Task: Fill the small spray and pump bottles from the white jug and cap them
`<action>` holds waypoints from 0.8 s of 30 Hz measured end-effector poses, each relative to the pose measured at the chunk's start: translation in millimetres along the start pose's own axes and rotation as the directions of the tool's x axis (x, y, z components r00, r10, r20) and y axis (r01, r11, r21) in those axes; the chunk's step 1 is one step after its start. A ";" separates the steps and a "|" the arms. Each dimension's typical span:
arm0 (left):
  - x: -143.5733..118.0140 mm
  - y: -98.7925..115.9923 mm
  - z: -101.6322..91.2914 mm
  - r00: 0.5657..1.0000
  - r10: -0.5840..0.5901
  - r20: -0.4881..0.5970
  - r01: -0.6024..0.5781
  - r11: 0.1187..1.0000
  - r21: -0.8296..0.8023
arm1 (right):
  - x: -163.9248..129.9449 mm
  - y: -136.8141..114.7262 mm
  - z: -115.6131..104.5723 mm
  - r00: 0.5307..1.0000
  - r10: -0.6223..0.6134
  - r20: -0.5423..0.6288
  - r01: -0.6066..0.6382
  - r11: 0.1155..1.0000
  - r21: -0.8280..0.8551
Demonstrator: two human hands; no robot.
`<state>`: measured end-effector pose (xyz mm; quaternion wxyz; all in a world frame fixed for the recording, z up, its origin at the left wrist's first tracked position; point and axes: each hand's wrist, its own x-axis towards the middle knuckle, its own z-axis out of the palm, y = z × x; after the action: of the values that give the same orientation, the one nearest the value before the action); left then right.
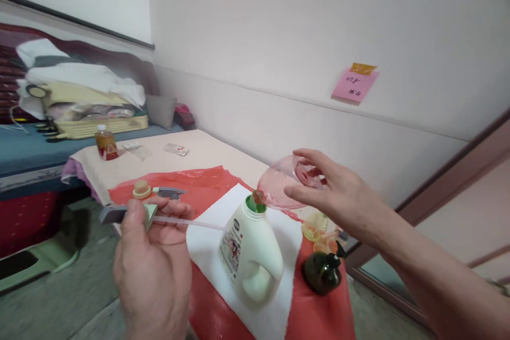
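My left hand (153, 271) grips a grey and green pump sprayer head (119, 214) whose thin clear tube (187, 221) points right toward a white detergent jug (249, 255). The jug stands open, with a green neck (252, 203), on a white cloth (215, 212) over a red sheet (199, 178). My right hand (338, 196) holds a clear pink funnel (281, 180) tilted above the jug's mouth, its spout at the opening.
A dark green bottle (322, 272) lies right of the jug, with yellow and orange plastic pieces (319, 231) behind it. Another sprayer head with a tan cap (153, 190) rests on the red sheet. A small amber bottle (105, 143) stands far left. A pink note (354, 84) hangs on the wall.
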<state>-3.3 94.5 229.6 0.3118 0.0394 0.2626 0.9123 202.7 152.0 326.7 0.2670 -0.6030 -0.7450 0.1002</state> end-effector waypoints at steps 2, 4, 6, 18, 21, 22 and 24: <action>1.5 1.2 -0.2 1.000 0.007 -0.004 -0.007 1.000 -0.003 | 8.5 -4.9 -2.2 1.000 -0.009 0.015 0.009 1.000 -0.015; 2.3 2.4 -0.4 1.000 0.001 0.001 -0.001 1.000 0.000 | 15.4 -10.1 -3.6 0.999 -0.034 0.021 0.035 0.999 -0.042; 1.9 3.5 -0.8 1.000 -0.008 0.003 0.008 1.000 0.003 | 20.1 -15.7 -4.1 0.997 -0.071 0.034 0.073 0.995 -0.074; 2.6 2.4 -2.1 1.000 -0.015 0.005 0.015 1.000 0.016 | 7.1 -13.7 -4.3 0.998 -0.056 0.027 0.056 0.998 -0.016; 0.3 1.2 -1.4 1.000 -0.013 0.016 0.012 0.999 0.030 | -11.0 13.4 0.8 0.998 0.007 -0.055 0.000 0.990 0.139; -0.9 0.2 -1.1 0.999 -0.023 0.023 0.023 0.999 0.032 | -18.9 25.5 6.3 0.995 0.040 -0.089 -0.021 0.978 0.210; -3.9 -2.8 -0.3 0.998 -0.052 0.033 0.051 0.998 0.032 | -36.6 52.1 23.9 0.986 0.148 -0.074 -0.106 0.907 0.407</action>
<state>1.3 93.9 228.2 0.3390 0.0530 0.2722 0.8990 239.1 134.4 272.0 0.4158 -0.5869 -0.6531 0.2369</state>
